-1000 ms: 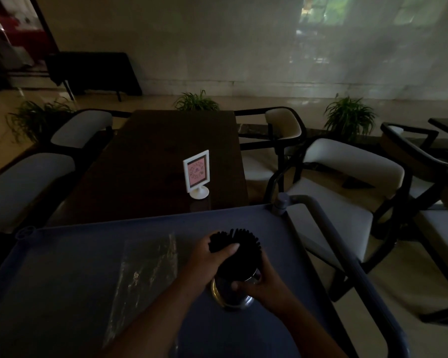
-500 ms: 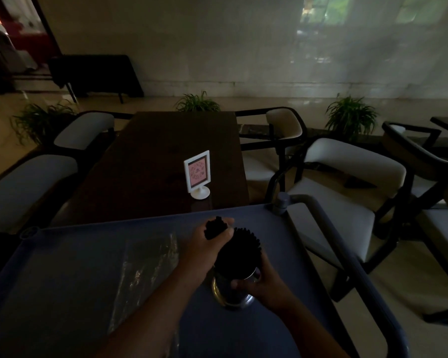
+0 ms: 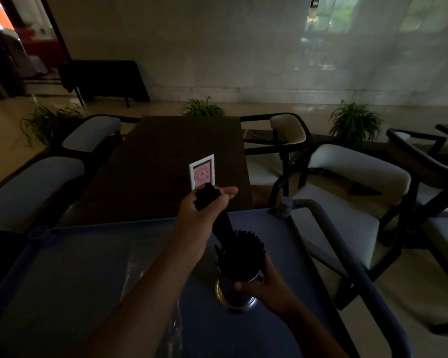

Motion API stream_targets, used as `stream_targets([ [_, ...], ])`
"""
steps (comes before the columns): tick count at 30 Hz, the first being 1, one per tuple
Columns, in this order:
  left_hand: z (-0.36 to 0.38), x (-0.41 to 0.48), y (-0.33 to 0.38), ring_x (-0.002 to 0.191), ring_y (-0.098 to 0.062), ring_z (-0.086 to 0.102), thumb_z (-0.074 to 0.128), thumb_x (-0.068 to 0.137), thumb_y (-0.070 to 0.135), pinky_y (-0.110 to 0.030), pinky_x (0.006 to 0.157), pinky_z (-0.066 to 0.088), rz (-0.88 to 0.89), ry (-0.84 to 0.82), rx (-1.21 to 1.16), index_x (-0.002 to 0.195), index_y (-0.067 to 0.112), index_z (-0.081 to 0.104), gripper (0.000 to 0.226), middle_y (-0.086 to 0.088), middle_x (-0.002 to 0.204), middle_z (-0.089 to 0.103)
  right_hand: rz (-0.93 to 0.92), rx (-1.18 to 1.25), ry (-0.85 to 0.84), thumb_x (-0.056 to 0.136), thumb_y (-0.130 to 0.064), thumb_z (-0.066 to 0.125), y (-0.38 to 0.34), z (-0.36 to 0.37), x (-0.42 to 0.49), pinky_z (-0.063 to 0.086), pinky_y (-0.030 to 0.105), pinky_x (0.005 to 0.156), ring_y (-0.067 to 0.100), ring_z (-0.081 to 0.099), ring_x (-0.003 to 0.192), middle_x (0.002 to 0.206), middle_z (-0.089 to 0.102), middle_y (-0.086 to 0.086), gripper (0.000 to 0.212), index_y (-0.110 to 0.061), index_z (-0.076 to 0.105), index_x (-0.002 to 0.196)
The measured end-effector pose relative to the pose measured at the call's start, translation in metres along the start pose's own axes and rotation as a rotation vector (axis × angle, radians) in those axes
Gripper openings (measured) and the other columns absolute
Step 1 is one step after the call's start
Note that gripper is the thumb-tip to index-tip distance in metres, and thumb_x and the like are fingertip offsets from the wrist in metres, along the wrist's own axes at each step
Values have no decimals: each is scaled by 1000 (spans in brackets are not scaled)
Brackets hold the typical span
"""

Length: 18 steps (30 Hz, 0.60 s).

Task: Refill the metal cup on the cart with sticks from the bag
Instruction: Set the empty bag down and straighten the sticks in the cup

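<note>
A shiny metal cup point(image 3: 237, 290) stands on the blue cart top point(image 3: 75, 267), packed with black sticks point(image 3: 243, 250). My right hand point(image 3: 265, 286) is wrapped around the cup's right side. My left hand point(image 3: 201, 215) is raised above and behind the cup, closed on a bundle of black sticks point(image 3: 219, 218) that slants down with its lower ends among the sticks in the cup. A clear plastic bag point(image 3: 140, 275) lies flat on the cart left of the cup, partly hidden under my left forearm.
The cart's grey handle rail point(image 3: 347, 254) runs along its right edge. Beyond the cart is a dark wooden table point(image 3: 161, 161) with a small pink sign stand point(image 3: 201, 171). Cushioned chairs point(image 3: 347, 182) flank the table, and potted plants point(image 3: 354, 122) line the floor behind.
My left hand has risen up and away from the cup, drawing a bundle of sticks upward with it. The right hand and the cup have stayed in place.
</note>
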<state>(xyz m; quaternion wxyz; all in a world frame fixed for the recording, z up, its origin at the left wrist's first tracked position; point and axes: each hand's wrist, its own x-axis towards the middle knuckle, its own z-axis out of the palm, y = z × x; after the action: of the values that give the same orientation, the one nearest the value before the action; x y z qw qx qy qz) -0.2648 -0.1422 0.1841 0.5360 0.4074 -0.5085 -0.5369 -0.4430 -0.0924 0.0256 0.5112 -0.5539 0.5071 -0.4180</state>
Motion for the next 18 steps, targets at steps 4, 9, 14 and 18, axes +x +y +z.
stream_targets([
  [4, -4, 1, 16, 108, -21, 68, 62, 87, 17, -49, 102, 46, 70, 29, -72, 112, 5, 61, 28, -8, 108, 75, 18, 58, 5, 67, 9, 82, 1, 1, 0, 51, 26, 95, 7, 57, 123, 130, 61, -8, 83, -27, 44, 132],
  [9, -10, 1, 36, 100, -23, 71, 58, 91, 9, -42, 90, 54, 142, 47, -208, 95, 20, 66, 14, -7, 96, 76, -11, 40, 22, 66, 8, 82, -7, 5, -3, 46, 40, 107, 12, 54, 125, 133, 56, -1, 85, -21, 40, 134],
  [14, -18, 1, 43, 97, -25, 71, 52, 94, 5, -45, 89, 56, 146, 87, -474, 83, 17, 66, 22, -5, 86, 73, 51, -99, 10, 66, -11, 88, -3, -2, -15, 35, 34, 114, 8, 38, 139, 150, 38, -5, 117, -14, 9, 152],
  [18, -25, -1, 39, 86, -20, 73, 51, 93, 6, -40, 80, 59, 111, 132, -640, 77, 17, 67, 25, -1, 78, 72, 97, -121, 427, 78, -8, 79, -1, -4, -37, 52, 50, 93, 23, 63, 103, 110, 64, 4, 54, -25, 49, 120],
])
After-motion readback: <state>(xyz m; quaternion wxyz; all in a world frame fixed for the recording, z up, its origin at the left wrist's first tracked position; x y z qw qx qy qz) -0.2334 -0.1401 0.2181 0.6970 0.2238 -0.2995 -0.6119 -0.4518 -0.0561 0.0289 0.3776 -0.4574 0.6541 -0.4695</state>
